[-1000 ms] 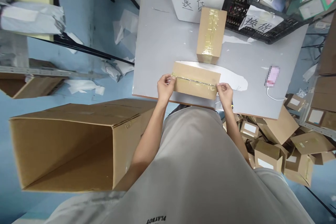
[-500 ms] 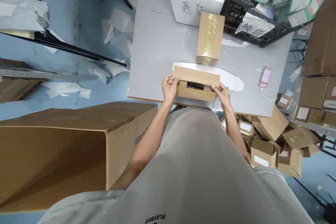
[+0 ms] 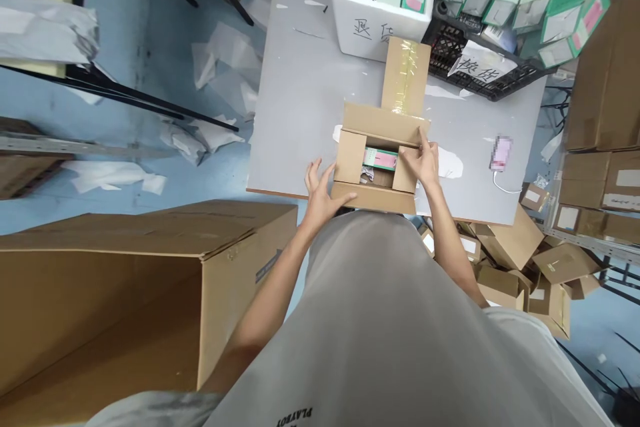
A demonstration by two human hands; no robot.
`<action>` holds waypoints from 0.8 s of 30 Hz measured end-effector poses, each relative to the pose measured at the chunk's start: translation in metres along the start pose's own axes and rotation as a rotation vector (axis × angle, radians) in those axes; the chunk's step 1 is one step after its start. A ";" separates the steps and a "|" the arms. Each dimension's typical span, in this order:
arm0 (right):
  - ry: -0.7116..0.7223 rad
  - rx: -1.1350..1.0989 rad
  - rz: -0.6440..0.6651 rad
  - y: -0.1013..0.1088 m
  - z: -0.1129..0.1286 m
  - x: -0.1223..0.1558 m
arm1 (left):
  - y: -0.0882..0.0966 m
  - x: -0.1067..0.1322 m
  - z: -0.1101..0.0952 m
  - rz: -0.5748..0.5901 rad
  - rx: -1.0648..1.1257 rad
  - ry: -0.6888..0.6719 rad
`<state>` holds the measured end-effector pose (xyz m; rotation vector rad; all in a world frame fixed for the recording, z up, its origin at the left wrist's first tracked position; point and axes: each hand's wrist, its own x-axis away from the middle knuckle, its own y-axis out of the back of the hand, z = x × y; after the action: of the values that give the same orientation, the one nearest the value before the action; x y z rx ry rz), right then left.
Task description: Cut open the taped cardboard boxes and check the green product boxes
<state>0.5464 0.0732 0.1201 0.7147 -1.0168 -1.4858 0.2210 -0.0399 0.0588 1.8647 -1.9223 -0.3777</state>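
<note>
A small cardboard box stands at the table's front edge with its flaps folded outward. Inside it lies a green-and-pink packet beside some crumpled grey material. My left hand is at the box's left side, fingers spread, its thumb lying along the near flap. At the right side my right hand touches the box, index finger stretched toward the far flap and thumb by the right flap, fingers apart. Just behind is a second cardboard box, closed with yellowish tape.
On the grey table are a white foam bin and a black crate, both holding green-and-white boxes. A blurred pink item with a cord lies to the right. A large open carton stands lower left; discarded boxes lie lower right.
The box's flaps have been opened wide, showing the packet inside. My left hand has let go of the far flap and dropped lower; my right hand has moved up slightly.
</note>
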 end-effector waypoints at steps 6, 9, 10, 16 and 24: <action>-0.016 0.192 -0.041 -0.023 0.027 0.010 | -0.013 0.009 -0.009 0.233 -0.266 -0.084; -0.025 0.162 -0.065 -0.021 0.033 0.018 | -0.015 -0.003 -0.024 0.325 -0.345 -0.188; -0.027 0.142 -0.079 -0.018 0.033 0.021 | -0.014 -0.007 -0.028 0.345 -0.358 -0.221; 0.016 0.059 -0.202 0.027 0.006 0.047 | 0.006 -0.018 -0.050 0.325 -0.335 -0.311; -0.118 -0.078 -0.339 0.046 -0.039 0.070 | 0.056 -0.009 -0.046 0.077 -0.208 -0.179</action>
<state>0.5897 -0.0027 0.1515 0.7783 -0.9521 -1.8695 0.1941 -0.0232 0.1243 1.6660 -1.9775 -0.7128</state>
